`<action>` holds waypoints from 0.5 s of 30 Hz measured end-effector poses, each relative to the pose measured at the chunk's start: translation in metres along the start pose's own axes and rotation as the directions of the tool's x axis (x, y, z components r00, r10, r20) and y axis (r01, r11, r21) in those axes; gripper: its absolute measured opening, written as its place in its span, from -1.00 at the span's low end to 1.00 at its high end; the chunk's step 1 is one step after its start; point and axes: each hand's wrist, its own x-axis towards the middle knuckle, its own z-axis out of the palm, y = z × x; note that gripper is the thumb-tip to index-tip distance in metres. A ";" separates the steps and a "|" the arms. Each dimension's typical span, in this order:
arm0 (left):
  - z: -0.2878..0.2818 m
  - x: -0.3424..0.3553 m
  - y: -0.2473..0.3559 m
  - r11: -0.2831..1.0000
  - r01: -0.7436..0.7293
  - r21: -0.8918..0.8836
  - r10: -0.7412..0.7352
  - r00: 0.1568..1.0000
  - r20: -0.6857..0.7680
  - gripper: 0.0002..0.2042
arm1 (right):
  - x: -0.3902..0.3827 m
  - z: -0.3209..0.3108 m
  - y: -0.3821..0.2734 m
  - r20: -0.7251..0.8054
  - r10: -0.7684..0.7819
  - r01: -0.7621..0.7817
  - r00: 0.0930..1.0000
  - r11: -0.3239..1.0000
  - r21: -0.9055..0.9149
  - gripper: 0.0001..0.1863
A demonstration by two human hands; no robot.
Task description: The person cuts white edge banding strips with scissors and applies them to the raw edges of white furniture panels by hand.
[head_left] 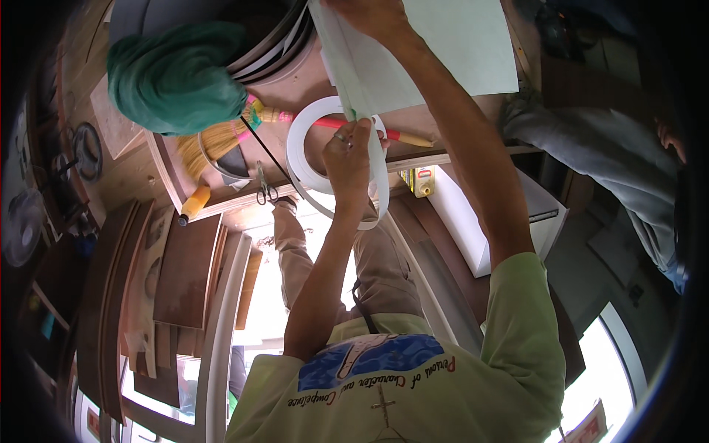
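While the L hand [347,155] pinches a white strip [382,188] at the white panel's [461,55] near L corner, the R hand [373,18] is over its far L edge; can't tell R's grip, bc frame cuts it off. White roll [298,151] lies on bench [292,94], beside L hand.

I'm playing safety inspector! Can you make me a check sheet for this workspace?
Surface: wooden bench.
Job's things: white panel; white roll; white strip, hanging in a loop.
Clutter: broom, scissors, green cloth, orange bottle.
Hands: left hand pinches the white strip near the white panel; right hand at the white panel, fingertips out of picture.
Cables: unsure; one thin black line, rod or cord.
Surroundings: leaning boards; another person in grey.
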 end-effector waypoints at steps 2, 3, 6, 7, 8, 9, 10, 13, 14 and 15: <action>-0.002 0.001 -0.002 1.000 -0.007 0.008 0.007 1.000 0.013 -0.75 | 0.000 -0.003 -0.003 0.023 0.016 -0.016 1.000 1.000 -0.009 -0.77; -0.001 0.000 -0.002 1.000 -0.010 0.005 0.010 1.000 0.019 -0.75 | 0.000 -0.003 0.000 0.018 0.014 -0.014 1.000 1.000 -0.009 -0.77; 0.000 0.000 -0.002 1.000 -0.004 -0.006 0.004 1.000 0.016 -0.76 | 0.002 -0.002 0.004 0.012 0.007 -0.007 1.000 1.000 -0.007 -0.77; -0.001 0.000 -0.004 1.000 0.008 -0.011 -0.008 1.000 0.005 -0.77 | 0.003 -0.003 0.004 0.016 0.007 -0.007 1.000 1.000 -0.006 -0.77; -0.002 0.000 -0.005 1.000 0.020 -0.017 -0.021 1.000 -0.006 -0.77 | 0.003 -0.003 0.003 0.021 0.006 -0.006 1.000 1.000 -0.005 -0.77; -0.002 0.000 -0.004 1.000 0.006 -0.016 -0.006 1.000 -0.015 -0.77 | 0.004 -0.004 0.003 0.023 0.012 -0.012 1.000 1.000 0.001 -0.78; -0.001 -0.001 -0.004 1.000 -0.009 -0.014 0.009 1.000 -0.024 -0.76 | 0.004 -0.004 0.003 0.025 0.019 -0.019 1.000 1.000 0.007 -0.78; 0.000 0.000 -0.004 0.999 -0.007 -0.031 0.006 1.000 -0.028 -0.77 | 0.004 -0.005 0.002 0.023 0.020 -0.020 1.000 1.000 0.002 -0.78; -0.001 0.000 -0.004 0.999 0.002 -0.041 -0.003 1.000 -0.025 -0.77 | 0.004 -0.004 0.002 0.020 0.018 -0.017 1.000 1.000 -0.003 -0.78; 0.000 0.000 -0.006 0.998 0.000 -0.060 -0.002 0.999 -0.036 -0.77 | 0.004 -0.006 0.001 0.025 0.020 -0.020 0.999 1.000 -0.008 -0.78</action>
